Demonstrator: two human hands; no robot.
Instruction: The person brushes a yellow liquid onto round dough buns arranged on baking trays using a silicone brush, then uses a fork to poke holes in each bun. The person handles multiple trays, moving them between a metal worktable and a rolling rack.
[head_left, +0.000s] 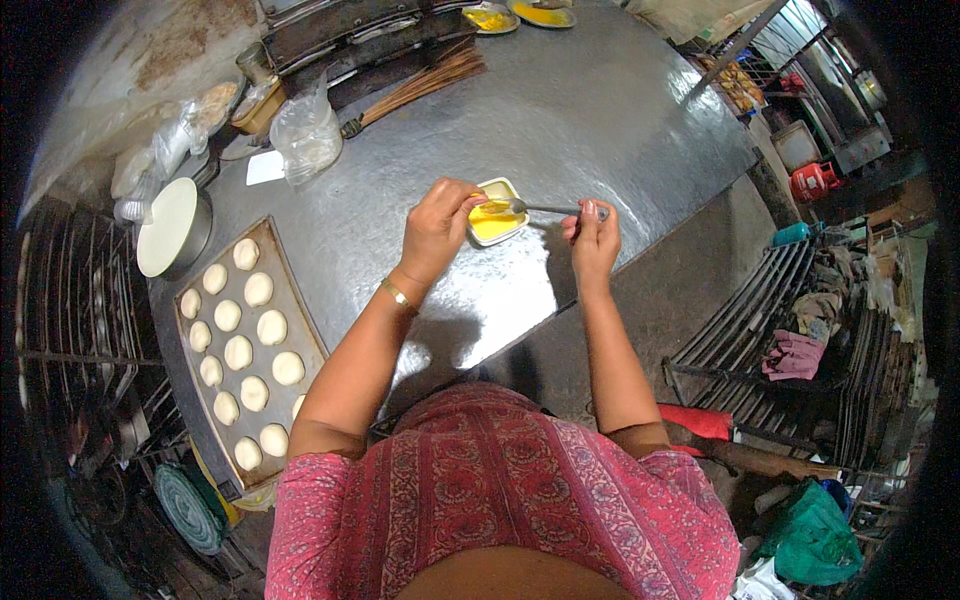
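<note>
A small white rectangular tub (513, 185) with bright yellow liquid (496, 225) in it stands on the metal-topped table. In my right hand (596, 244) is a metal spoon (551, 209), gripped by the end of its handle. The spoon's bowl lies over the tub. My left hand (442, 225) is at the tub's left rim, its thumb and fingers pinched on a small yellow-coated piece (491, 205) that meets the spoon's bowl. What this piece is cannot be made out.
Left of my arm, a metal baking tray (300, 319) bears rows of round dough pieces (238, 352). Beyond it are a round pale-topped container (169, 227), a clear plastic bag (306, 139) and a stick whisk broom (420, 86). Two plates with yellow residue (491, 19) sit at the far edge.
</note>
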